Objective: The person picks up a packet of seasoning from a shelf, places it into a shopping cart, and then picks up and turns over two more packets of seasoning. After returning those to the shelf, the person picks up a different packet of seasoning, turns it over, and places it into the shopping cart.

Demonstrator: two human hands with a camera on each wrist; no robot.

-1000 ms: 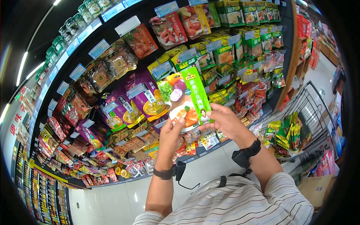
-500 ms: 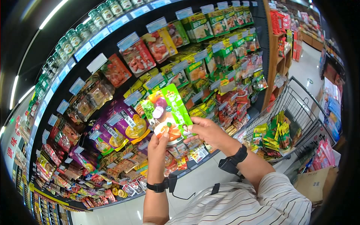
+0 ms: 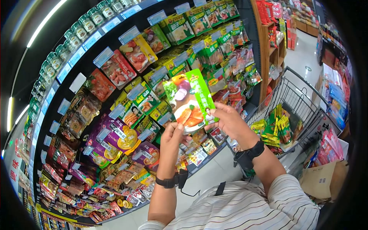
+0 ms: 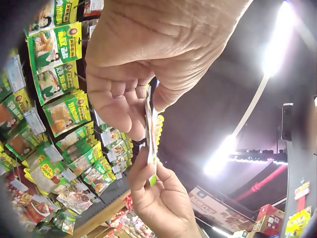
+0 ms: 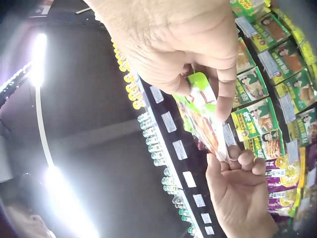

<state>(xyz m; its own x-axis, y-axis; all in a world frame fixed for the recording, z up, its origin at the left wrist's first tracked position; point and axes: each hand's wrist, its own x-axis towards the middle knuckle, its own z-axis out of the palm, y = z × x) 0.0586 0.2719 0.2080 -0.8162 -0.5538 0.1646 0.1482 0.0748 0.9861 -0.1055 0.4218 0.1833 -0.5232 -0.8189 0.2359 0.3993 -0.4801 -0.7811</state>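
Observation:
A flat green-and-white seasoning packet [image 3: 190,101], printed with a cooked dish and vegetables, is held up in front of the shelf by both hands. My left hand [image 3: 171,135] pinches its lower left corner, thumb on the printed face. At the lower right edge my right hand [image 3: 229,122] pinches it between thumb and fingers. The left wrist view shows the packet [image 4: 150,131] edge-on between the two hands. In the right wrist view the packet [image 5: 200,111] is tilted, its green end under the right thumb.
Hanging packets fill the rack, among them purple pouches [image 3: 124,136] and green-yellow packets [image 3: 178,28]. Glass jars [image 3: 79,30] line the top shelf. To the right stands a wire shopping cart [image 3: 303,92] with several green packets [image 3: 278,124] inside, beside a brown paper bag [image 3: 324,180].
The head view has turned rightward, so the rack has slid left in it. Both hands keep hold of the packet, which shifted left in view and then back right.

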